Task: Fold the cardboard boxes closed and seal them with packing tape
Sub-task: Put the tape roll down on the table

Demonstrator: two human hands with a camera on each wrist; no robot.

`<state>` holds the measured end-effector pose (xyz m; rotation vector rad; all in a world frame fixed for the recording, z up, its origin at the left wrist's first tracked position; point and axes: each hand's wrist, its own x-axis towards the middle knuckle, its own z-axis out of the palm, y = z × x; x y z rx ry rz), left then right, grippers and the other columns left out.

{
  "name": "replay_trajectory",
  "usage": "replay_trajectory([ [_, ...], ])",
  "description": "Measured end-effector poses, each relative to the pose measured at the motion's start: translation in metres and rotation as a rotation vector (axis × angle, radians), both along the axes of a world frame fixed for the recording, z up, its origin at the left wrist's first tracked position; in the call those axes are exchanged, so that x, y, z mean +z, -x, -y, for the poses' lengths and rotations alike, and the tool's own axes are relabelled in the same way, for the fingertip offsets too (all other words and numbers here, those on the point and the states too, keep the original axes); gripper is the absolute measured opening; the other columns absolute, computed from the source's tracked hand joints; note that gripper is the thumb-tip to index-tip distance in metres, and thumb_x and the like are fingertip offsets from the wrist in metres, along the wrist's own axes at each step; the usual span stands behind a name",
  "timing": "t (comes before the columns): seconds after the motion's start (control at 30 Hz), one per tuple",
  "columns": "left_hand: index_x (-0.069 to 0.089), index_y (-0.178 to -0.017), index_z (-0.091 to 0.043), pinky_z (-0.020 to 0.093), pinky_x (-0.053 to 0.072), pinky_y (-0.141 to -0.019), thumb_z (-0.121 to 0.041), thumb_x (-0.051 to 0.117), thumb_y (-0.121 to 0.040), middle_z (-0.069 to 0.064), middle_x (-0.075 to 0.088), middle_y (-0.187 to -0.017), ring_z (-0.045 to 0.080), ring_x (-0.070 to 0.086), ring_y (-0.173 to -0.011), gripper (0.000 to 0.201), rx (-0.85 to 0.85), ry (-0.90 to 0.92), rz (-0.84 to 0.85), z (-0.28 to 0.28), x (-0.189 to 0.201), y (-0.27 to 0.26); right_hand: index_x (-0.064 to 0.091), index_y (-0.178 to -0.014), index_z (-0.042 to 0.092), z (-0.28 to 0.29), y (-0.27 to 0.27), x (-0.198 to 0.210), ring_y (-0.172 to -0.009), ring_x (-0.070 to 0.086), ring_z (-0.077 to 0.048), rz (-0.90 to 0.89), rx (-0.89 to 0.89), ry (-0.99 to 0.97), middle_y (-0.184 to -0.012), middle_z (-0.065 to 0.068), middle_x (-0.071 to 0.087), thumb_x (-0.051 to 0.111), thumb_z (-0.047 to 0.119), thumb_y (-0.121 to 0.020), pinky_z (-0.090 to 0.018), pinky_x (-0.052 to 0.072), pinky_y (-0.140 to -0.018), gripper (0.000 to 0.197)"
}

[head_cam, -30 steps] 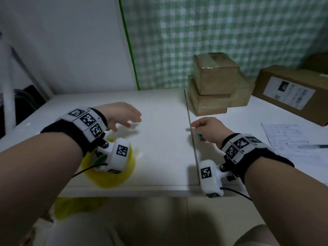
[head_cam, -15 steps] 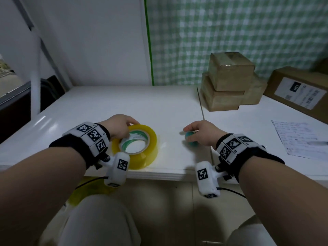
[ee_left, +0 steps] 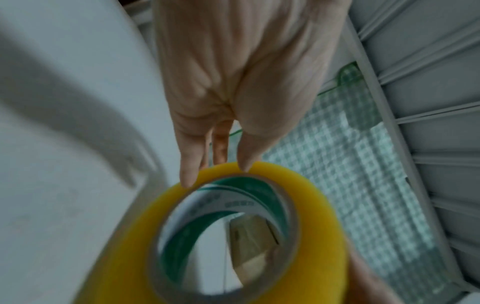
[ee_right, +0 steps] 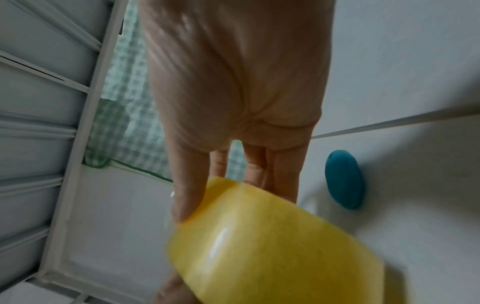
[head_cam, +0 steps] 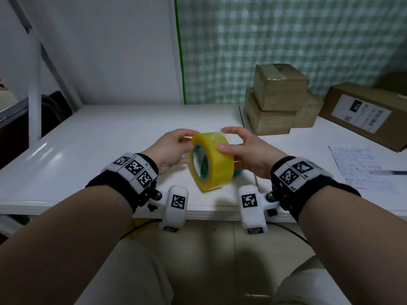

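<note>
Both hands hold the tape on edge above the surface: left hand grips its left side, right hand its right.

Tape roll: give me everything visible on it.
The tape roll is wide, glossy yellowish translucent packing tape on a core printed green and white inside. It is held on edge, tilted, above the white table near its front edge. The left hand holds one side; the right hand grips the other, thumb on the outer band. A loose end is not discernible.
</note>
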<state>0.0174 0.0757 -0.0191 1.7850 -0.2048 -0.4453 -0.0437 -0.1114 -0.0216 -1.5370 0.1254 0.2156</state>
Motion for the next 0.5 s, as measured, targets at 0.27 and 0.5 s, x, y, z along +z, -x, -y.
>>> replay_trajectory([
  [0.27,0.062,-0.115,-0.012,0.036,0.055,-0.086,-0.011,0.061,-0.089,0.002,0.06,-0.11,0.015,0.06,-0.098,0.026,-0.001,0.031,0.103,0.01,0.019,0.013,0.053,-0.12,0.021,-0.016,0.0,0.003,-0.073,0.066,-0.018,0.109,-0.015,0.046,-0.094,-0.011,0.063,0.068,0.014,-0.086,-0.027,0.055,-0.062,0.038],
  [0.5,0.067,-0.089,-0.008,0.021,0.056,-0.063,-0.003,0.072,-0.079,0.017,0.062,-0.11,0.02,0.065,-0.084,0.012,0.061,0.063,0.237,0.005,0.016,0.016,0.059,-0.093,0.016,-0.027,-0.002,0.009,-0.072,0.062,-0.014,0.135,-0.071,0.056,-0.092,-0.006,0.062,0.062,0.012,-0.091,-0.027,0.057,-0.06,0.005],
])
